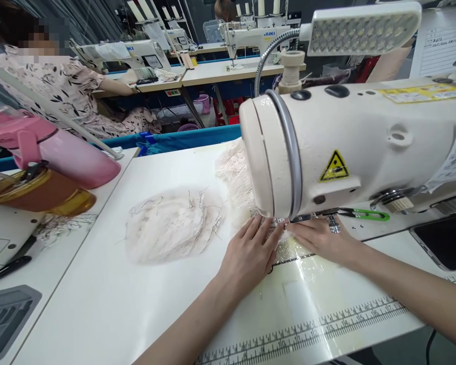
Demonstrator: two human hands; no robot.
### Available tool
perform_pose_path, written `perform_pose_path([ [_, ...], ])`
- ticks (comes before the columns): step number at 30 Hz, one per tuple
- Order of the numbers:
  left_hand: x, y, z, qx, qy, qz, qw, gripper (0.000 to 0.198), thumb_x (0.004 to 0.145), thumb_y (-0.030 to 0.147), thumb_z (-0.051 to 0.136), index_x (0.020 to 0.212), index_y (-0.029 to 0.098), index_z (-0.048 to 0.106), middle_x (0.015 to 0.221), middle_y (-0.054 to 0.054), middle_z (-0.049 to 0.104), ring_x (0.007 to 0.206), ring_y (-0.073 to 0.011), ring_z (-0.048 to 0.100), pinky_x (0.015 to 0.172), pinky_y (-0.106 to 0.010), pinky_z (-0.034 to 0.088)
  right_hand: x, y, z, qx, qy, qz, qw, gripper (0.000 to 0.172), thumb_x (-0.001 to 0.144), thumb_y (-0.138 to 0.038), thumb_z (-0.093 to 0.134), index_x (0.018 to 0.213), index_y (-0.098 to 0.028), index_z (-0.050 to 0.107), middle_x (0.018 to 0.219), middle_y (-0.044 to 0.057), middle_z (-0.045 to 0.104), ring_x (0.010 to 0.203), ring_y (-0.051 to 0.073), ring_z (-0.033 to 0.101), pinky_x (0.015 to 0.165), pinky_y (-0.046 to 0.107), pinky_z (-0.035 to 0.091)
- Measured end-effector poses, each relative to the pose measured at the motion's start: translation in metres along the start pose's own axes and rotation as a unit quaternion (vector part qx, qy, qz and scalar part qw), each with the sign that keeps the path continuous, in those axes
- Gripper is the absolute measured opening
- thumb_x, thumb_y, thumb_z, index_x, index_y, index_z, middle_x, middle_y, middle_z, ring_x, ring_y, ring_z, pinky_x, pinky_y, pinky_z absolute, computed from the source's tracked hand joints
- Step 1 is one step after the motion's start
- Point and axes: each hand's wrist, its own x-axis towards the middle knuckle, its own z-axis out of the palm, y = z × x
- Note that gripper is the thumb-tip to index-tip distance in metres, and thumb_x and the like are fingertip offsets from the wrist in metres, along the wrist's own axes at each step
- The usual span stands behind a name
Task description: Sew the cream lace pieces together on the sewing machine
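Note:
My left hand (251,247) lies with fingers stretched and slightly spread on a piece of pale lace fabric (238,175), just left of the needle area. The sewing machine head (273,157) hides the needle and part of the lace. From the right, my right hand (323,241) reaches under the head, its fingers close together at the lace's edge by the presser foot; their tips are partly hidden. Right behind that hand are thread snips with a green handle (370,215); whether the hand touches them is unclear. A loose pile of lace pieces (175,225) rests left of my hands.
A printed ruler (311,329) runs along the table's front edge. A phone (446,242) lies at the right. On the left stand an amber container (41,190) and a tilted pink bottle (79,154). An LED lamp (365,30) hangs above. Beyond, a person (57,91) sits at another machine.

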Motion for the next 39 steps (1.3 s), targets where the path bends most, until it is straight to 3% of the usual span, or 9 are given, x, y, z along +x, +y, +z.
perform_pose_path([
  [6, -0.001, -0.003, -0.005, -0.008, 0.016, 0.073, 0.997, 0.03, 0.094, 0.009, 0.036, 0.114, 0.007, 0.058, 0.124, -0.01, 0.06, 0.116, -0.0207, 0.056, 0.1, -0.036, 0.047, -0.001, -0.002, 0.002, -0.008, -0.005, -0.013, 1.0, 0.027, 0.087, -0.011, 0.053, 0.109, -0.024, 0.063, 0.098, 0.0, 0.068, 0.091, 0.015, 0.06, 0.075, 0.029, 0.043],
  [9, 0.0, -0.003, -0.006, -0.014, 0.021, 0.066, 0.998, 0.027, 0.093, 0.009, 0.036, 0.103, 0.007, 0.061, 0.12, -0.012, 0.062, 0.113, -0.0217, 0.058, 0.099, -0.037, 0.048, -0.003, -0.002, 0.006, -0.002, -0.002, -0.023, 1.0, 0.025, 0.087, -0.01, 0.052, 0.106, -0.023, 0.064, 0.101, 0.0, 0.068, 0.09, 0.014, 0.059, 0.074, 0.029, 0.043],
  [17, 0.003, -0.008, -0.006, -0.032, 0.02, 0.046, 0.998, 0.026, 0.091, 0.011, 0.037, 0.103, 0.01, 0.06, 0.118, -0.011, 0.064, 0.113, -0.0212, 0.058, 0.096, -0.036, 0.05, -0.004, -0.007, 0.011, 0.015, -0.058, -0.04, 0.997, 0.026, 0.087, -0.005, 0.048, 0.105, -0.018, 0.062, 0.108, 0.003, 0.067, 0.09, 0.015, 0.059, 0.08, 0.031, 0.043],
  [25, 0.0, -0.007, -0.009, -0.039, 0.022, 0.016, 0.999, 0.025, 0.086, 0.011, 0.041, 0.105, 0.012, 0.058, 0.117, -0.011, 0.064, 0.111, -0.0214, 0.059, 0.09, -0.036, 0.049, 0.002, -0.007, 0.013, 0.085, -0.027, -0.015, 0.996, 0.016, 0.089, -0.013, 0.05, 0.095, -0.02, 0.062, 0.098, -0.002, 0.068, 0.084, 0.012, 0.059, 0.073, 0.027, 0.04],
  [29, -0.001, -0.012, -0.015, -0.057, 0.065, 0.056, 0.995, 0.017, 0.083, 0.014, 0.046, 0.092, 0.018, 0.059, 0.095, -0.002, 0.069, 0.086, -0.0171, 0.062, 0.082, -0.034, 0.047, 0.003, -0.007, 0.009, 0.133, -0.057, -0.015, 0.989, 0.012, 0.09, -0.017, 0.049, 0.089, -0.02, 0.06, 0.093, -0.001, 0.067, 0.086, 0.013, 0.059, 0.071, 0.026, 0.041],
  [32, -0.001, -0.016, -0.018, -0.027, 0.103, 0.122, 0.987, 0.01, 0.085, 0.015, 0.05, 0.077, 0.019, 0.056, 0.068, 0.003, 0.063, 0.063, -0.0121, 0.055, 0.073, -0.031, 0.043, 0.002, -0.009, 0.004, 0.152, -0.053, -0.03, 0.986, 0.013, 0.087, -0.012, 0.049, 0.086, -0.02, 0.059, 0.089, -0.001, 0.066, 0.089, 0.014, 0.058, 0.074, 0.028, 0.044],
  [39, -0.002, -0.014, -0.021, 0.012, 0.133, 0.164, 0.977, 0.021, 0.088, 0.014, 0.052, 0.068, 0.02, 0.053, 0.059, 0.006, 0.052, 0.059, -0.0096, 0.049, 0.072, -0.028, 0.04, 0.006, -0.016, -0.001, 0.19, -0.026, -0.043, 0.981, 0.009, 0.086, -0.016, 0.054, 0.093, -0.018, 0.059, 0.088, -0.001, 0.064, 0.092, 0.013, 0.057, 0.091, 0.033, 0.048],
])
